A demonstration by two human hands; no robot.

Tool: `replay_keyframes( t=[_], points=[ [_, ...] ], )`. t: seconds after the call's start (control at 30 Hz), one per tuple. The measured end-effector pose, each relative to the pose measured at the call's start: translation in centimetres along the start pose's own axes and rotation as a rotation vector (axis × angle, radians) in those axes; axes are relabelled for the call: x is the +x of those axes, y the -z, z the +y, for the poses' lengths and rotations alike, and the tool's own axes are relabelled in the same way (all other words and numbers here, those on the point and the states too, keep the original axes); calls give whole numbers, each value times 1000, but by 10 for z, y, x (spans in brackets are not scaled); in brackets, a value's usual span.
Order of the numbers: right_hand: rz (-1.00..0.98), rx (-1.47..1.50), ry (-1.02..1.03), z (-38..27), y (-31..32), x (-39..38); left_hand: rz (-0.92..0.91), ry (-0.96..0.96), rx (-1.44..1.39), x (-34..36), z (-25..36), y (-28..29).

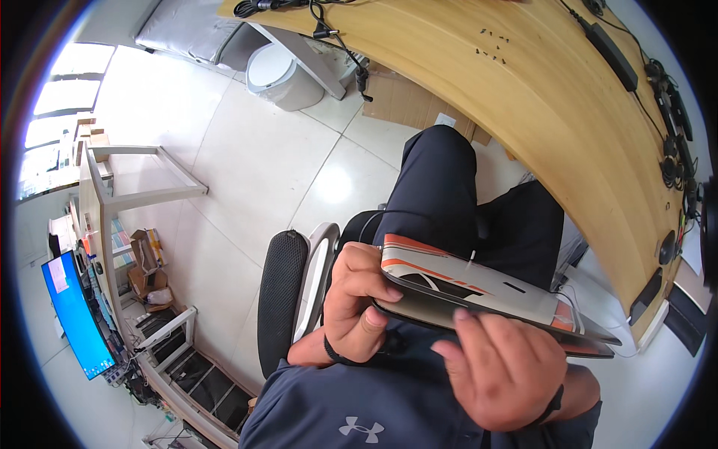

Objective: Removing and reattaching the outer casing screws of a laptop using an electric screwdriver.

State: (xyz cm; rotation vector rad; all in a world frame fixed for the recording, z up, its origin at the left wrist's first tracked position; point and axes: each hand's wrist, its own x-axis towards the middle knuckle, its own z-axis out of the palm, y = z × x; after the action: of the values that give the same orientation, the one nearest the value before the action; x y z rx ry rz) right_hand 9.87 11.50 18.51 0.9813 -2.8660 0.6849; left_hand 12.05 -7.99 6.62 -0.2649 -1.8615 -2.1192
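Over my lap tilts a thin, flat device like a laptop [490, 277], its outer face white with orange and black stripes. A narrow gap shows between this face and a dark lower layer. My left hand [355, 303] is closed around its left corner, fingers at the edge and thumb on the near side. Along the near edge, my right hand [505, 367] touches the dark rim with a fingertip. Its thumb stands apart from the fingers, and nothing is gripped there. What lies inside the gap is mostly hidden.
A wooden table [553, 112] curves along the right, with small dark screws [491, 56], a black power adapter [609, 56] and cables. A chair armrest [284, 299] stands at my left. Farther off are a lidded bin [288, 82], cardboard [407, 101] and a lit monitor [78, 314].
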Motion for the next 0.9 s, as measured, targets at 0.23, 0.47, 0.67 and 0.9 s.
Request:
replay_keyframes(
  t=[0.23,0.47,0.67,0.9],
  points=[
    [262,-48,111,-7,-37,24,-49,85,54,1,9,0],
    [214,-14,113,-7,-40,29,-39,145,-10,1,9,3],
    [204,-22,100,-7,-40,29,-27,99,-14,4,6,4],
    [124,-65,55,-15,-32,25,-139,70,34,6,0,22]
  ],
)
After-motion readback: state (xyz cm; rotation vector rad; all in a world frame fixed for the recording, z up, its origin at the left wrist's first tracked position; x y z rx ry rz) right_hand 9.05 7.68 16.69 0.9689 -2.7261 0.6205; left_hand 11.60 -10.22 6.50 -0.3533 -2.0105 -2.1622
